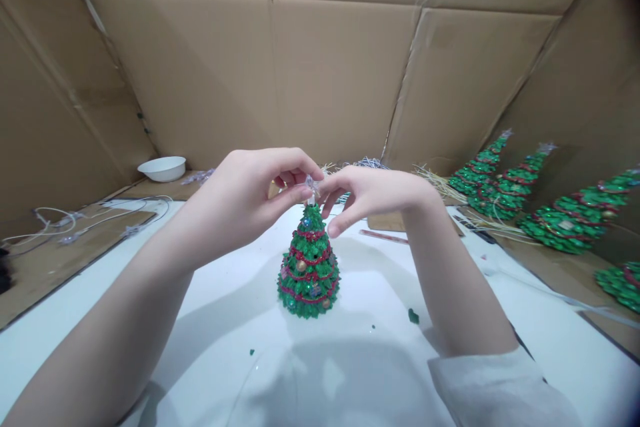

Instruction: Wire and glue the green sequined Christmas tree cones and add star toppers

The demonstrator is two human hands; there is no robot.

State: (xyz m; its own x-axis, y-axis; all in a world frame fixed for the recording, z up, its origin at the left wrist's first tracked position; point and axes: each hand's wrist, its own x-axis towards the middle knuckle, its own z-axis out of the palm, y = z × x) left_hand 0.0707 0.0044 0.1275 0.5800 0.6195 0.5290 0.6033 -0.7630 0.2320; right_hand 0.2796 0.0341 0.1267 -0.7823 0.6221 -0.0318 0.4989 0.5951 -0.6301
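Note:
A small green Christmas tree ornament (309, 267) stands upright on the white tabletop, wound with red garland and dotted with gold and blue baubles. At its tip is a clear star topper (312, 188). My left hand (265, 190) pinches the star between thumb and forefinger. From the other side my right hand (365, 197) reaches in; its index fingertip is at the star, while the thumb hangs apart near the tree's upper side. The right hand's other fingers are loosely curled and partly hidden.
Several finished trees (520, 180) stand on cardboard at the right. A white bowl (163, 168) sits back left, near wires with clear stars (70, 220). Green scraps (413, 315) lie on the table (220, 360). Cardboard walls (340, 73) enclose the back and sides.

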